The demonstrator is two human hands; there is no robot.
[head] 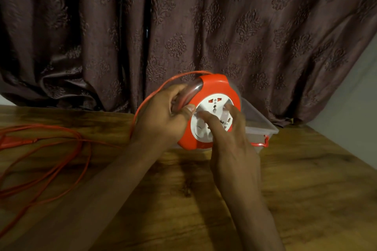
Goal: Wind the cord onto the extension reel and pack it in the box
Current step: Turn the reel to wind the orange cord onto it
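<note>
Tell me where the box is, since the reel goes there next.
In the head view, the clear box sits on the wooden table, right of centre, behind the reel, before the curtain.

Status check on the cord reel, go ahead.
Left hand grips reel rim. Right hand fingers on white socket face. Much orange cord loose on table. Clear box behind reel, nothing blocking.

- Left hand (163, 116) holds round orange-and-white plastic extension reel (212, 110) by its rim, above wooden bench (306, 179).
- Right hand (230, 140) fingers on white socket face.
- Thin orange cord (61, 144) loose on bench, left.
- Clear plastic box (263, 126) behind reel.
</note>
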